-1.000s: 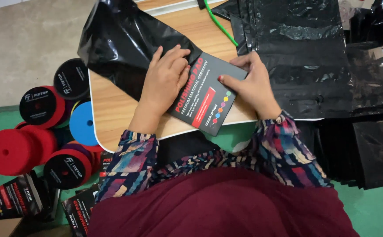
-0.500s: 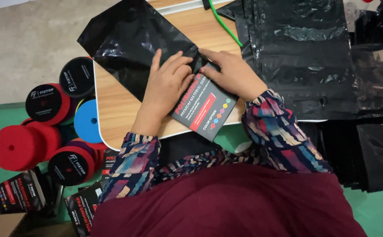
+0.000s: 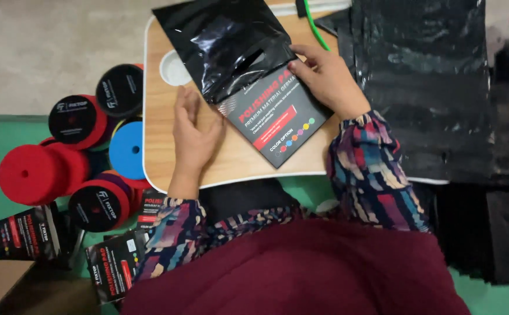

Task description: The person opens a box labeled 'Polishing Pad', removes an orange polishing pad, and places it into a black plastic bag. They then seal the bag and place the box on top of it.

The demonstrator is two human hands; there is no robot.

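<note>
My right hand grips top edge of dark printed card, sliding under mouth of glossy black bag. My left hand open, flat on wooden counter, just left of card. Foam pads on floor.

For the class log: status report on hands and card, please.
Left hand flat on tray, empty. Right hand holds dark card at black bag mouth.

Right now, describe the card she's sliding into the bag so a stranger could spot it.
On the wooden lap tray, between the left hand and right hand, lies a dark card. Its upper end sits inside a glossy black bag. Unlike the floor packs, it shows a red stripe and coloured dots.
</note>
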